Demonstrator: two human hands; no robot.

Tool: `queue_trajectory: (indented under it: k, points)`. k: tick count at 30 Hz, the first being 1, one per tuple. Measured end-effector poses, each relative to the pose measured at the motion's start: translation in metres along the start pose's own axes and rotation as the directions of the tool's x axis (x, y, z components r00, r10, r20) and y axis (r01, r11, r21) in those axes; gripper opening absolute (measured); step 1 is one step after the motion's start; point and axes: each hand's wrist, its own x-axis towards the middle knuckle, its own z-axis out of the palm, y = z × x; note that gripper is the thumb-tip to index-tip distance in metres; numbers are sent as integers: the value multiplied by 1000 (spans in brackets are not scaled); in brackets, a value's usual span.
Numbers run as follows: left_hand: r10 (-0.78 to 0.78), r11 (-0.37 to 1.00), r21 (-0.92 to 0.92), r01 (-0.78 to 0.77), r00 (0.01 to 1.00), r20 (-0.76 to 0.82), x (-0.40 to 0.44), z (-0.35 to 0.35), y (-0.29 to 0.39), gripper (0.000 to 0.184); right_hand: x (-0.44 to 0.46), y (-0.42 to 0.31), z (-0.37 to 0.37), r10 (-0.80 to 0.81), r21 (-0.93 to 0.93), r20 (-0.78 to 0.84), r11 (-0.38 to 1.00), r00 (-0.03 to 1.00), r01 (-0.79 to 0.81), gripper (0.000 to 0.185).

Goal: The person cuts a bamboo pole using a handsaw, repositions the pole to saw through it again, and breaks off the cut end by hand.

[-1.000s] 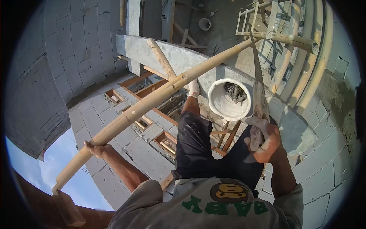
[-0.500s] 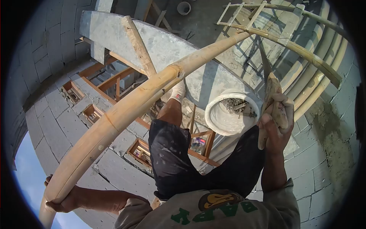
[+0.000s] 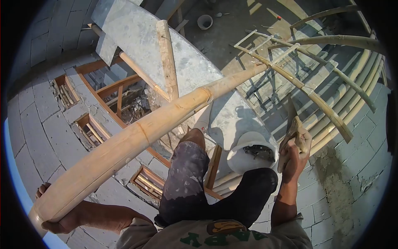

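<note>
My left hand (image 3: 58, 218) is wrapped around the near end of a thick bamboo pole (image 3: 137, 135) at the lower left. The pole runs diagonally up across the view, its far end near a bamboo ladder (image 3: 286, 74). In my right hand (image 3: 297, 152) is what looks like a hand saw (image 3: 292, 116), gripped by its worn wooden handle, its narrow dark blade pointing up and away. Beside my right knee is a white bucket (image 3: 238, 159) with small, nail-like metal bits inside.
A grey plank-like slab (image 3: 195, 54) lies beneath the pole, with a short wooden post (image 3: 167, 58) above it. Block wall (image 3: 54, 141) with wood-framed openings (image 3: 93, 128) spans the left. Several curved poles (image 3: 348, 108) lie at right. Another bucket (image 3: 205, 22) stands on the floor below.
The view has shifted, showing more floor at the top. My right hand and the saw appear lower. My left hand still grips the pole, and the white bucket's opening looks more tilted.
</note>
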Motion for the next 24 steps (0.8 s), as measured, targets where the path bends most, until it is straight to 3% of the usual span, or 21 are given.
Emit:
queue_trajectory:
  k: [2, 6, 11, 14, 16, 18, 20, 21, 24]
  points:
    - [-15, 999, -30, 13, 998, -63, -3, 19, -11, 81, 6, 2, 17, -26, 59, -17, 998, 1000, 27, 43]
    - [-170, 964, -205, 169, 985, 14, 2, 39, -13, 81, 14, -2, 51, -14, 189, 59, 982, 998, 2, 38]
    - [-48, 784, -511, 352, 856, 515, 5, 80, -1, 86, 15, -14, 93, -46, 62, 1, 997, 999, 46, 39]
    - [-81, 750, -450, 485, 742, 665, 28, 58, -11, 88, 7, -21, 104, -51, 21, -32, 998, 998, 51, 39]
    - [-280, 760, -317, 567, 727, 627, 34, 47, -25, 89, -1, -26, 110, -90, -71, -76, 994, 993, 85, 40]
    - [-559, 746, -123, 655, 716, 419, 35, 39, -27, 90, -12, -42, 115, -52, -117, -87, 992, 995, 42, 41]
    - [-579, 695, -114, 710, 647, 496, 44, 32, -33, 96, -25, -58, 124, -18, -153, -97, 988, 995, 3, 43]
    - [-589, 676, -105, 729, 621, 517, 50, 32, -34, 94, -30, -62, 131, -19, -81, -120, 997, 993, 9, 42]
    - [-609, 645, -66, 762, 564, 557, 62, 33, -32, 88, -47, -85, 141, 36, -171, -94, 984, 995, -52, 41]
